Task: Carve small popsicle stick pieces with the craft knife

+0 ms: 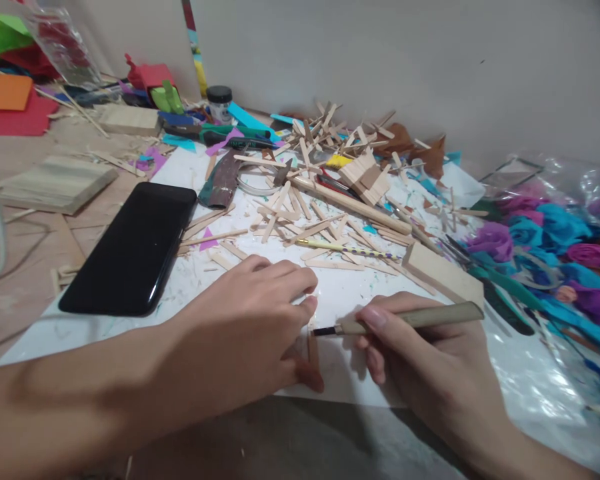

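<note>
My left hand (260, 313) bears down on the paper with its fingers bent, holding a narrow wooden craft stick (313, 360) at its ends; part of the stick is hidden under the fingers. In my right hand (425, 367) is a wood-carving chisel (430, 315), gripped like a pen by its pale wooden handle. Its dark blade points left and meets the stick near my left fingertips. White paper (350, 380) lies beneath both hands.
A black phone (130, 250) lies left of my hands. Beyond them are scattered craft sticks (325, 217), a patterned pencil (350, 249) and a hammer (350, 200). A wooden block (443, 273) and green-handled pliers (505, 300) lie right, beside coloured paper flowers (560, 227).
</note>
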A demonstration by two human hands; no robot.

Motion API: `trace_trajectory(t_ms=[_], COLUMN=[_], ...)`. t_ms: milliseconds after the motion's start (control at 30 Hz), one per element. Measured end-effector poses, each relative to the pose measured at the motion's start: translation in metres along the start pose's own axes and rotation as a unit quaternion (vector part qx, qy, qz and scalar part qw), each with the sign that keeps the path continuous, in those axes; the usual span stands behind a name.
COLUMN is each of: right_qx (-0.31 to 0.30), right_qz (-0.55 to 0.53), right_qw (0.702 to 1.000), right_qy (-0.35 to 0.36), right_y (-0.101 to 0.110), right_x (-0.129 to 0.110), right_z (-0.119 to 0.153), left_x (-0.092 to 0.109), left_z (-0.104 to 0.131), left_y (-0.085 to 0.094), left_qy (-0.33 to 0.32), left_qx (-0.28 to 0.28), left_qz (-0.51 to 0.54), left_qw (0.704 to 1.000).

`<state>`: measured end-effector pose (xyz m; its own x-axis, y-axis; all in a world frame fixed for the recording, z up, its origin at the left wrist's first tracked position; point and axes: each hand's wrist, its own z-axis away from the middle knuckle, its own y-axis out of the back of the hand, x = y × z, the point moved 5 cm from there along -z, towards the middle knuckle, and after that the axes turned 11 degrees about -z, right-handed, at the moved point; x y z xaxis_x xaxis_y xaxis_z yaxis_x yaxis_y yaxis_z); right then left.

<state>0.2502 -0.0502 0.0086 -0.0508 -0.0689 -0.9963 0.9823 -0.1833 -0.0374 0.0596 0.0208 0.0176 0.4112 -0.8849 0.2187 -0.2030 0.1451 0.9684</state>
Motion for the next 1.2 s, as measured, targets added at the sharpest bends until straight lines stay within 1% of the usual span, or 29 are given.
trace_trajectory(t_ms=[100,200,367,467,567,633,767,933,1067,1133,1200], right_qx=[0.023,0.027,0.030,0.026,0.017,0.022,0.031,0.025,0.033,0.022,0.010], right_qz=[-0.006,0.014,0.047,0.108,0.172,0.169,0.144,0.200,0.263,0.265,0.253], right_qw=[1.000,0.999,0.998,0.993,0.982,0.981,0.985,0.975,0.955,0.952,0.955], right_qy=[0.007,0.016,0.034,0.045,0.081,0.096,0.089,0.096,0.133,0.152,0.155], right_y=[0.000,-0.003,-0.005,-0.007,-0.010,-0.011,-0.009,-0.009,-0.014,-0.018,-0.022], right_x=[0.001,-0.002,-0.009,-0.013,-0.018,-0.019,-0.016,-0.019,-0.027,-0.030,-0.031], right_z=[-0.001,-0.002,-0.002,0.000,0.001,0.001,0.001,0.003,0.008,0.009,0.008], left_x=[-0.002,-0.002,0.000,0.000,-0.001,-0.001,0.000,0.000,-0.002,-0.002,-0.002], left_z=[0.000,0.000,0.000,-0.001,-0.001,0.000,0.001,0.000,0.000,0.000,0.000], left_y=[-0.001,-0.001,0.001,0.000,-0.001,-0.001,0.000,0.000,-0.001,-0.002,-0.002], left_qy=[0.000,-0.002,0.001,0.002,0.006,0.008,0.003,-0.003,0.005,0.005,-0.001], left_qx=[0.012,0.020,0.013,0.002,-0.005,0.001,0.004,-0.004,-0.011,-0.006,0.003], left_qz=[0.008,0.020,0.012,0.007,0.008,0.008,0.009,-0.002,0.008,0.014,0.011], left_qw=[1.000,1.000,1.000,1.000,1.000,1.000,1.000,1.000,1.000,1.000,1.000])
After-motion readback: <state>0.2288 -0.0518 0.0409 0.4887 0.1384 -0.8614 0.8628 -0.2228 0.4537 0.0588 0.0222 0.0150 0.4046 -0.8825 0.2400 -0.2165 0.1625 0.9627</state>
